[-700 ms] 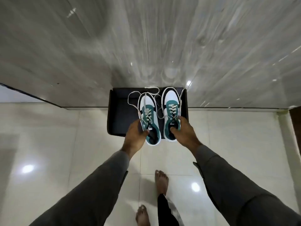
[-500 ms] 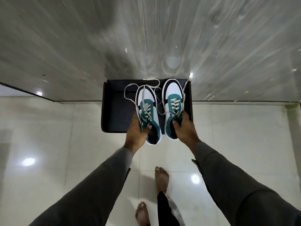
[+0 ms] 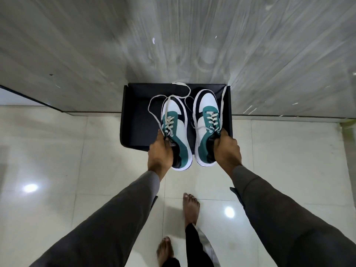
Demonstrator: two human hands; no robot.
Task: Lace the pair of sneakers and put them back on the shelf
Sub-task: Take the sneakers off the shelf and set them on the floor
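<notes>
I hold a pair of white, teal and black sneakers side by side, toes pointing away from me. My left hand (image 3: 160, 154) grips the left sneaker (image 3: 176, 130) at its collar. My right hand (image 3: 227, 149) grips the right sneaker (image 3: 206, 120) the same way. Both are laced, with long white lace ends (image 3: 154, 102) hanging loose past the toes. The toes hang over a black open shelf compartment (image 3: 134, 124) set against the grey wall; the heels stick out over the floor tiles.
A glossy grey wood-grain wall panel (image 3: 192, 39) rises behind the black compartment. Cream floor tiles (image 3: 57, 160) spread on all sides. My bare feet (image 3: 189, 207) stand on the tiles below the sneakers.
Both hands have carried the sneakers forward, farther over the black compartment, and the view has closed in on it. The grips are unchanged.
</notes>
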